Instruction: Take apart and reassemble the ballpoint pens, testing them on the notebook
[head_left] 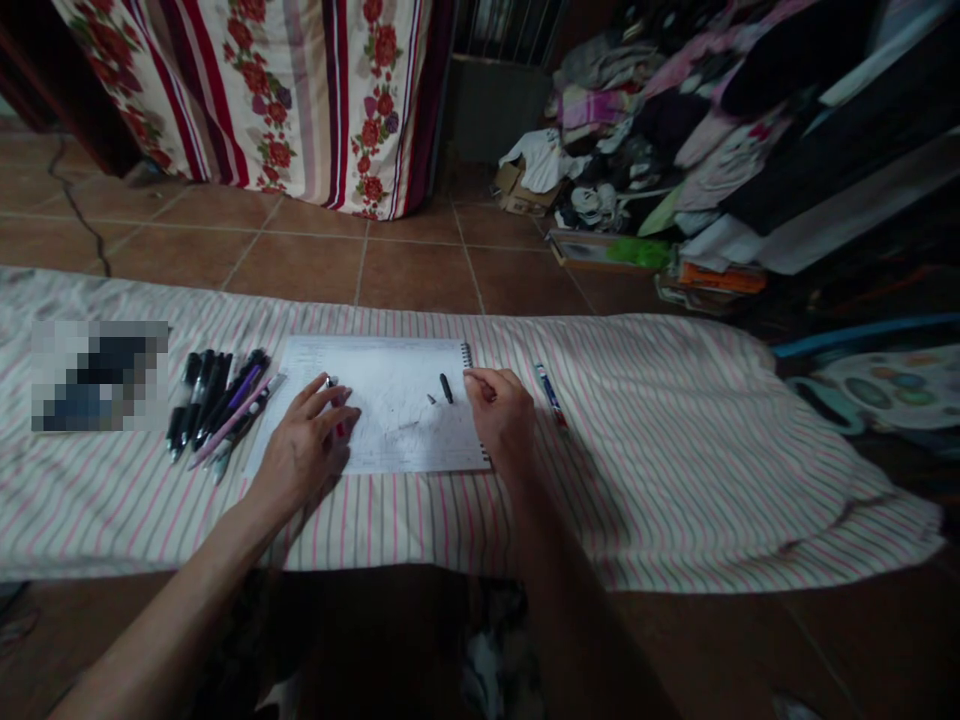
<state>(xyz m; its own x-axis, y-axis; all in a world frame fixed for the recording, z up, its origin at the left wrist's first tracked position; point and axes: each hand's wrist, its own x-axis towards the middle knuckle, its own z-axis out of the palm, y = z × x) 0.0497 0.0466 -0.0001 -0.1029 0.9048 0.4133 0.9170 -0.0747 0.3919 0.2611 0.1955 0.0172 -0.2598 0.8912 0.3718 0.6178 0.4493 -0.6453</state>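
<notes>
An open spiral notebook (pixel 382 450) lies on striped cloth, with faint marks on its page. Over its left part is my left hand (pixel 300 445), fingers bent and spread apart. Under those fingers show a small dark piece and a bit of red (pixel 340 429), perhaps one pen, mostly hidden. At the spiral edge, my right hand (pixel 504 410) is closed in a pinch; what it holds, if anything, is hidden. Between the hands, a short black pen part (pixel 446 387) and a small pointed tip (pixel 431 399) rest on the page.
Several pens (pixel 217 400), mostly black, lie left of the notebook beside a blurred-out object (pixel 97 375). A blue-and-white tube-like item (pixel 551 393) lies to the right. Beyond the striped cloth (pixel 675 450) are floor tiles, a flowered curtain (pixel 300 100) and piled clothes (pixel 637 130).
</notes>
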